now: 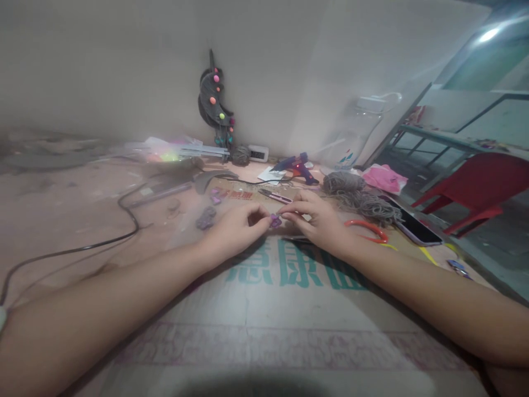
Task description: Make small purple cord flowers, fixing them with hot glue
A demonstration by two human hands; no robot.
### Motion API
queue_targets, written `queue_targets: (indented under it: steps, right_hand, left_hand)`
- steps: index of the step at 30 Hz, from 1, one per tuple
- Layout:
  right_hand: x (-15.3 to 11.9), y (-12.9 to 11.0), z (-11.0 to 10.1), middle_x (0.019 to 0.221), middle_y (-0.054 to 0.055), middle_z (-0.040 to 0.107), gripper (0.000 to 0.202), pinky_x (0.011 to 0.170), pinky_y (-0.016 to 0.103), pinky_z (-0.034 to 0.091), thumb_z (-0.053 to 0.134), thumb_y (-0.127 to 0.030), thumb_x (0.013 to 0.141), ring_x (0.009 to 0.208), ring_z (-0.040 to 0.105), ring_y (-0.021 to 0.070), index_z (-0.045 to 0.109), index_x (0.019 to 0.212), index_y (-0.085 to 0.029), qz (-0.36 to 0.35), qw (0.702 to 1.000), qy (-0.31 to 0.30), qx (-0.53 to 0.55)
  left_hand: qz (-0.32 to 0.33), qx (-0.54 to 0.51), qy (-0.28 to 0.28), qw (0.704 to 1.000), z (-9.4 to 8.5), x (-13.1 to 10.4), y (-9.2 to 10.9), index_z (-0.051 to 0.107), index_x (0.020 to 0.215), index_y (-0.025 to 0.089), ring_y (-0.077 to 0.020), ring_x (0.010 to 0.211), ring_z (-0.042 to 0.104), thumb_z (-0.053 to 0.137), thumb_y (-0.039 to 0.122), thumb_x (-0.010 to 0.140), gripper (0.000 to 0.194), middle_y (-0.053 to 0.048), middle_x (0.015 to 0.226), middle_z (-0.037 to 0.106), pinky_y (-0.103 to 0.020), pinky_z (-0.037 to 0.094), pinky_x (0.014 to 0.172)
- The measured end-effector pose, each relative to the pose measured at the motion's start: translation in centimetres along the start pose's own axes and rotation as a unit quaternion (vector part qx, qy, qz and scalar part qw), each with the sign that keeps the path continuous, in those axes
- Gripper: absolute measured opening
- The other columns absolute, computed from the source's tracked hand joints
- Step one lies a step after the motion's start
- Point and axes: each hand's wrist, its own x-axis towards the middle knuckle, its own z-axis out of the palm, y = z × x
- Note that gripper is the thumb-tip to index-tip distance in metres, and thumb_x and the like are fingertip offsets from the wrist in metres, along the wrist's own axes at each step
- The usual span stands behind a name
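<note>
Between my two hands is a small purple piece (275, 220), perhaps a little flower; its exact kind is too small to tell. My left hand (243, 225) pinches its left side between thumb and fingers. From the right, my right hand (311, 218) has thumb and fingertips closed at its upper edge, on a thin bit I cannot make out. Just behind the hands lie tweezers or small snips (275, 196). Left of my left hand sit a greyish purple clump (205, 218) and a smaller purple piece (215, 195). Orange-handled scissors (367, 230) lie partly under my right hand.
Printed cardboard (256, 309) covers the table front. Behind are a purple glue gun (300, 167) with a lit red light, grey yarn (351, 190), a phone (413, 223) and a clear bottle (357, 132). A crescent ornament (212, 99) leans on the wall. A black cable (74, 251) crosses the left.
</note>
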Motion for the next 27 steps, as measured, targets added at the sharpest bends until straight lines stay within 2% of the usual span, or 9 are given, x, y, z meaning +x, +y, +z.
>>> queue_targets:
  steps: [5, 8, 11, 14, 19, 23, 27]
  right_hand:
    - [0.4, -0.3, -0.2, 0.072, 0.001, 0.057, 0.017, 0.065, 0.027, 0.041, 0.058, -0.025, 0.09, 0.068, 0.053, 0.0144, 0.074, 0.087, -0.019, 0.095, 0.993, -0.038, 0.066]
    - [0.5, -0.5, -0.2, 0.073, 0.001, 0.06, 0.017, 0.064, 0.026, 0.04, 0.058, -0.025, 0.089, 0.068, 0.054, 0.0137, 0.073, 0.085, -0.019, 0.111, 0.99, -0.04, 0.078]
    - [0.4, -0.5, -0.2, 0.071, 0.001, 0.059, 0.017, 0.063, 0.027, 0.039, 0.057, -0.024, 0.091, 0.067, 0.052, 0.0137, 0.071, 0.083, -0.018, 0.08, 0.995, -0.012, 0.06]
    - [0.2, -0.3, -0.1, 0.07, 0.002, 0.055, 0.017, 0.065, 0.028, 0.04, 0.056, -0.025, 0.092, 0.069, 0.051, 0.0154, 0.069, 0.083, -0.018, 0.01, 0.999, 0.03, 0.009]
    - [-0.1, 0.3, 0.1, 0.073, 0.004, 0.052, 0.018, 0.064, 0.03, 0.038, 0.052, -0.02, 0.094, 0.071, 0.048, 0.0171, 0.067, 0.085, -0.018, -0.094, 0.991, 0.044, -0.085]
    - [-0.2, 0.7, 0.3, 0.074, 0.004, 0.052, 0.019, 0.063, 0.029, 0.038, 0.05, -0.016, 0.094, 0.072, 0.047, 0.0175, 0.067, 0.085, -0.017, -0.122, 0.987, 0.04, -0.102]
    - [-0.2, 0.9, 0.5, 0.073, 0.004, 0.052, 0.019, 0.064, 0.029, 0.038, 0.05, -0.015, 0.093, 0.072, 0.047, 0.0173, 0.067, 0.085, -0.018, -0.123, 0.987, 0.02, -0.099]
  left_hand:
    - [-0.008, -0.016, -0.004, 1.0, -0.1, 0.3, -0.2, 0.065, 0.077, 0.018, -0.016, 0.067, 0.056, 0.054, 0.039, 0.084, 0.024, -0.001, 0.074, 0.066, -0.027, 0.04, 0.061]
    - [-0.015, -0.051, 0.005, 0.999, -0.2, 0.4, -0.3, 0.065, 0.08, 0.018, -0.0165, 0.069, 0.06, 0.055, 0.039, 0.085, 0.024, -0.003, 0.076, 0.068, -0.026, 0.044, 0.063]
    - [-0.022, -0.091, 0.013, 0.996, -0.3, 0.4, -0.4, 0.064, 0.084, 0.017, -0.0154, 0.067, 0.062, 0.058, 0.038, 0.084, 0.022, -0.004, 0.077, 0.069, -0.026, 0.046, 0.062]
    - [-0.016, -0.113, 0.019, 0.993, -0.2, 0.3, -0.4, 0.061, 0.088, 0.017, -0.0141, 0.066, 0.062, 0.061, 0.034, 0.082, 0.018, -0.002, 0.077, 0.068, -0.025, 0.048, 0.062]
    - [0.013, -0.081, 0.01, 0.997, -0.1, 0.4, -0.9, 0.061, 0.086, 0.018, -0.014, 0.072, 0.064, 0.057, 0.025, 0.083, 0.008, -0.002, 0.082, 0.068, -0.026, 0.05, 0.068]
    - [0.006, -0.064, 0.005, 0.998, -0.1, 0.4, -1.1, 0.063, 0.09, 0.019, -0.015, 0.074, 0.065, 0.055, 0.024, 0.083, 0.011, -0.002, 0.082, 0.069, -0.027, 0.051, 0.068]
    - [-0.015, -0.089, -0.011, 0.996, -0.1, 0.2, -0.8, 0.063, 0.089, 0.019, -0.0155, 0.073, 0.068, 0.053, 0.022, 0.084, 0.013, -0.001, 0.079, 0.07, -0.028, 0.052, 0.07]
